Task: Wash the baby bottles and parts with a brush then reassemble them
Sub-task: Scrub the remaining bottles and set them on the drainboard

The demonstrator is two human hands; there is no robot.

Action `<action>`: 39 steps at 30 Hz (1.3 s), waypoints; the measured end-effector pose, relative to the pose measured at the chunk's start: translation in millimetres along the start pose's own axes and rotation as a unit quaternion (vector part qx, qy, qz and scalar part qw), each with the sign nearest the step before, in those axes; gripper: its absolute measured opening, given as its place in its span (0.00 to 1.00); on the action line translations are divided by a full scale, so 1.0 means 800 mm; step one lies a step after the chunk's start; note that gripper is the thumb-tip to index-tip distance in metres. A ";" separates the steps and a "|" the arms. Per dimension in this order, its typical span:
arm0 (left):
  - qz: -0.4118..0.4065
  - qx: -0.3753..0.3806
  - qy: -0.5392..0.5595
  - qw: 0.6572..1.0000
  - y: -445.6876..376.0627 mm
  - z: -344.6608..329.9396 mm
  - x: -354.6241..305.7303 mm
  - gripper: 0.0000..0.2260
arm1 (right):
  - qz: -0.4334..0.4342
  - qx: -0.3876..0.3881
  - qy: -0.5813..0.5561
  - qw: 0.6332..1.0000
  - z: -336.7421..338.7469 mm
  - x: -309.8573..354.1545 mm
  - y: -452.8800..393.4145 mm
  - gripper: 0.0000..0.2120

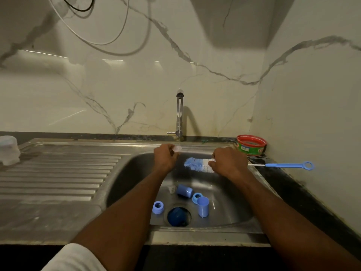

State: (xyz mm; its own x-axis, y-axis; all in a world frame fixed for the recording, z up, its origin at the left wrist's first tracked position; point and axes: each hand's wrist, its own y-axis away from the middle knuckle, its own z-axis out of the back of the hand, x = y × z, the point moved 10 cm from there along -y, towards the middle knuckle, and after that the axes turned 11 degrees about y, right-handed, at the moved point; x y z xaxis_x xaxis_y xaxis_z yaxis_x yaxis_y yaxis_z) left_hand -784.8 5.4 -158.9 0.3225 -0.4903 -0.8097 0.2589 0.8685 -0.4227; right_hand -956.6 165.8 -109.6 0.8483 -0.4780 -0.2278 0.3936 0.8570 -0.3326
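Blue plastic caps and collars (203,206) lie nearest, low in the steel sink basin (230,208) at the lower centre. Above them the left hand (165,157) pinches a small clear soft teat (177,148) under the thin water stream, at the centre of the frame. It looks light and slippery, so a hold at its thicker base seems safest. The right hand (228,162) grips the blue-and-white bristle brush (197,164) just behind the bristles.
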 end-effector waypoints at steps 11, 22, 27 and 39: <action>0.013 0.092 -0.121 0.988 0.020 0.003 -0.002 0.12 | 0.035 0.003 0.019 0.999 0.015 0.025 0.019 0.16; -0.066 0.040 -0.193 0.978 0.045 0.055 -0.047 0.11 | 0.045 -0.008 0.004 0.999 0.042 0.048 0.046 0.12; -0.014 0.056 -0.209 0.976 0.042 0.058 -0.010 0.09 | 0.031 -0.026 -0.006 0.999 0.051 0.051 0.048 0.11; -0.027 0.046 -0.195 0.979 0.051 0.061 -0.023 0.07 | 0.027 -0.038 -0.048 0.998 0.058 0.051 0.055 0.12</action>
State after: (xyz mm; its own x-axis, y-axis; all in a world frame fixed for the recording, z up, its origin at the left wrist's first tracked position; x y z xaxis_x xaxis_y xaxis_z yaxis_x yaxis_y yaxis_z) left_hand -735.9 46.0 -141.4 0.6252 -0.5418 -0.5618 0.3599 0.8388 -0.4085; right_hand -888.1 192.9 -91.3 0.8990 -0.4076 -0.1600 0.3215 0.8625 -0.3909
